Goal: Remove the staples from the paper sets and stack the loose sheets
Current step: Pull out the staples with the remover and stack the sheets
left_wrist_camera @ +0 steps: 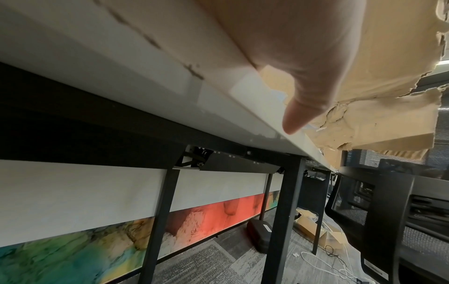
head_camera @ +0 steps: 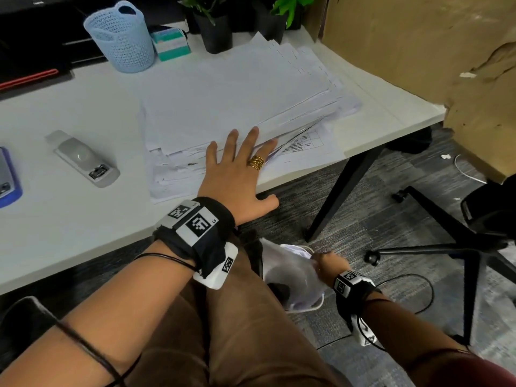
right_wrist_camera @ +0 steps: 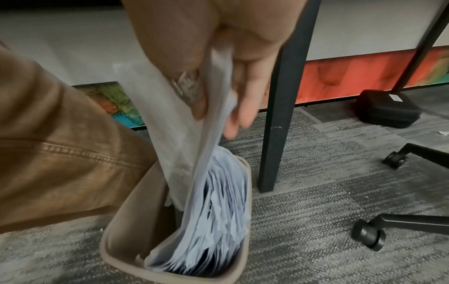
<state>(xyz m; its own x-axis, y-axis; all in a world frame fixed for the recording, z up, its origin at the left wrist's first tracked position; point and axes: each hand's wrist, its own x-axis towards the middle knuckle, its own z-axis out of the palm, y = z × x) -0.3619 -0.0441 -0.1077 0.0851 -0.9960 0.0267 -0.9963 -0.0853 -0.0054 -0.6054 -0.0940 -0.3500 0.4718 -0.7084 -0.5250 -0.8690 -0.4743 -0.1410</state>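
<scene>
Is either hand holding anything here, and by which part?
The right hand pinches a paper set by its upper edge, over the bin. The left hand lies flat on the desk's paper stack, holding nothing.

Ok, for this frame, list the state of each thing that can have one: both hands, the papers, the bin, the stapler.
left hand: fingers spread flat, pressing the paper stack
paper stack: on the desk, fanned, edges uneven
right hand: pinching a paper set
paper set: hanging, lower end inside the bin
bin: upright on the carpet, holding papers
stapler: lying on the desk, untouched
</scene>
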